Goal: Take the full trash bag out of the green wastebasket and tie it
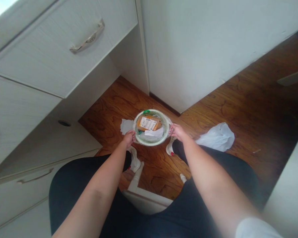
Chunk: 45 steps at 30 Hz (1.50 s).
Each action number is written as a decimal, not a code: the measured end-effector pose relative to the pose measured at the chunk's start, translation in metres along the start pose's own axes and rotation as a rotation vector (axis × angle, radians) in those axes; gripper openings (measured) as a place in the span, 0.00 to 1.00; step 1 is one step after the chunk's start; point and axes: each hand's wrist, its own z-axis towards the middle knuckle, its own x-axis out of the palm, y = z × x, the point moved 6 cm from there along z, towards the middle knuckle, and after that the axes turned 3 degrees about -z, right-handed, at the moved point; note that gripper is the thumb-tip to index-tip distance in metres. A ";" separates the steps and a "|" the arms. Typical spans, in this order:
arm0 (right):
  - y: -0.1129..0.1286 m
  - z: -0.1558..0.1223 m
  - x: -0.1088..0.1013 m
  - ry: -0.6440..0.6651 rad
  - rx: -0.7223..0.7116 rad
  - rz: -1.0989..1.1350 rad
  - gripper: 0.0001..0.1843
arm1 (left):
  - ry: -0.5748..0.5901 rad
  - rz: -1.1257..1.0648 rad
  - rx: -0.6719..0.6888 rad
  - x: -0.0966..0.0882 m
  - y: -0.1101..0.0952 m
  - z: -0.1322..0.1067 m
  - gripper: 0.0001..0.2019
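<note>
Nearest, on the near side of the bin, a person's legs in dark trousers (76, 185) spread wide, with a white sleeve (257, 229) at the lower right. A white seat (149, 197) shows between the thighs, nearer than the bin. Two pale shoes (134, 161) with red patches stand on its near side, one toward its left and one toward its right, the right one just beside it.

The left hand (129, 138) grips the edge at the bin's near left, fingers curled around it. The right hand (178, 132) pinches the clear plastic liner (168, 123) at the bin's right edge. The bin (151, 143) itself, round and pale, is held between the two hands, over the wooden floor (161, 168); from this steep angle it is hard to say whether its base rests there.

Inside the bin lie a small brown box (149, 123) with a printed label and, nearer, a white slip of paper (154, 133). A green scrap (146, 112) sits at its far rim.

Just left of the bin is a white scrap (126, 126); to its right, well apart, lies a crumpled white bag (220, 137). Farther left of the bin stands a pale desk (52, 62) with a metal drawer handle (89, 39). Beyond the bin rises a white wall (201, 49).
</note>
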 end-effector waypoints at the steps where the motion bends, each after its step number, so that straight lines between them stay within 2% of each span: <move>1: -0.001 0.001 0.002 0.005 0.009 -0.010 0.17 | -0.024 0.019 -0.015 -0.001 -0.002 0.000 0.14; 4: -0.004 0.003 0.005 0.007 0.043 -0.039 0.16 | -0.112 0.086 -0.065 -0.006 -0.001 -0.004 0.11; 7: -0.007 -0.001 0.008 0.021 0.075 -0.055 0.16 | -0.153 0.144 -0.100 -0.006 0.005 -0.012 0.10; 11: -0.001 -0.010 0.014 0.099 0.090 -0.035 0.13 | -0.133 0.184 -0.070 0.001 0.009 -0.023 0.10; 15: 0.011 -0.016 0.021 0.187 0.060 0.026 0.13 | -0.108 0.177 -0.027 0.006 0.003 -0.030 0.10; 20: 0.026 -0.013 0.011 0.076 -0.118 0.064 0.14 | -0.141 0.131 0.008 0.000 -0.019 -0.040 0.10; 24: 0.036 -0.009 0.005 0.000 -0.221 0.009 0.15 | -0.197 0.097 0.127 -0.005 -0.044 -0.048 0.10; 29: 0.053 -0.006 0.013 -0.051 -0.368 -0.084 0.14 | -0.212 0.231 0.326 0.003 -0.072 -0.054 0.08; 32: 0.062 -0.007 0.021 -0.046 -0.435 -0.148 0.15 | -0.186 0.287 0.380 0.010 -0.084 -0.058 0.10; 36: 0.069 -0.015 0.024 -0.032 -0.471 -0.166 0.17 | -0.165 0.200 0.375 0.015 -0.096 -0.065 0.13; 40: 0.070 -0.023 0.022 -0.034 -0.435 -0.059 0.20 | -0.179 0.111 0.402 0.018 -0.106 -0.072 0.16; 45: 0.077 -0.029 0.022 -0.051 -0.452 -0.043 0.20 | -0.200 0.206 0.483 0.019 -0.115 -0.082 0.18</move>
